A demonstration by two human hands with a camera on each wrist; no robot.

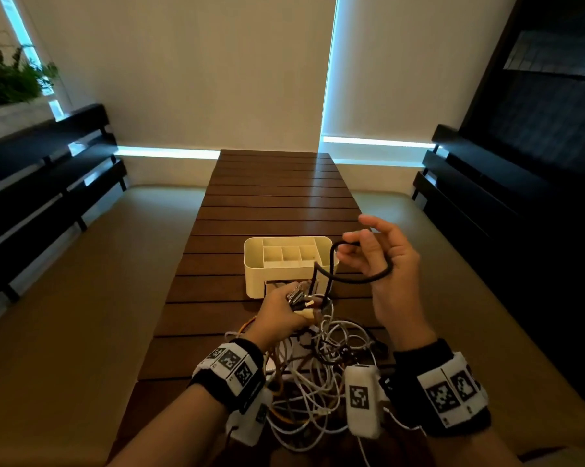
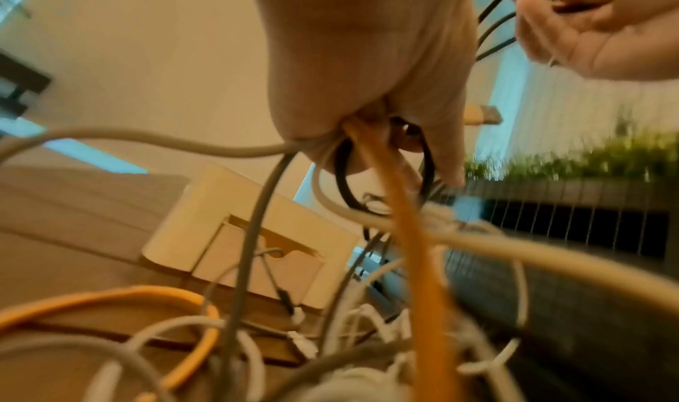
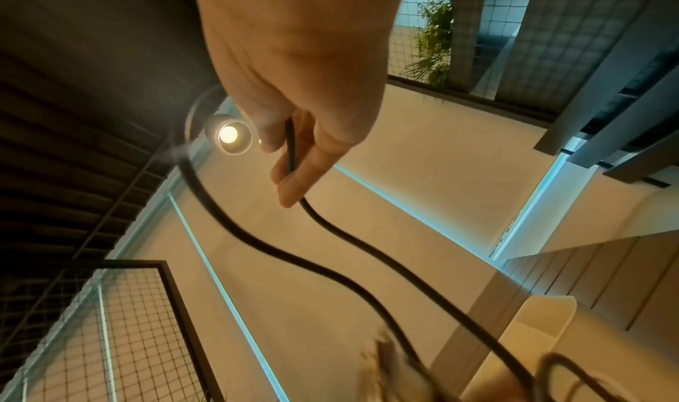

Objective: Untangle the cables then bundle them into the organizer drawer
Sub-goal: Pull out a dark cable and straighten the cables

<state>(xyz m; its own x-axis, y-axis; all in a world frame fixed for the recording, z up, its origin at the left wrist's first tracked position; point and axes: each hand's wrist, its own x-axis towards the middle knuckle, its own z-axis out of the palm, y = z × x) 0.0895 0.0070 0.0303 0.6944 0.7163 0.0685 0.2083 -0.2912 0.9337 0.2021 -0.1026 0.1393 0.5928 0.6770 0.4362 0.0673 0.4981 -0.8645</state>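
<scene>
Right hand [image 1: 382,261] grip loops black cable [image 1: 355,280]; left hand [image 1: 281,313] clutches plug ends [image 1: 298,296]

Cable tangle [image 1: 313,375] before organizer [image 1: 289,264], apparently touching.

A long, narrow desk [image 1: 274,197] of dark brown wooden slats runs straight away from the viewer, its far half bare and catching a pale sheen of light. Near the middle sits a cream organizer [image 1: 286,264], squarely on the slats, with open compartments on top and a drawer [image 2: 257,266] in its near face standing slightly ajar. Just in front of that lies the heap of tangled cables [image 1: 314,375], white, grey and black loops with an orange cable [image 2: 154,295] curling along its left side, spread over the near end of the desk.
</scene>
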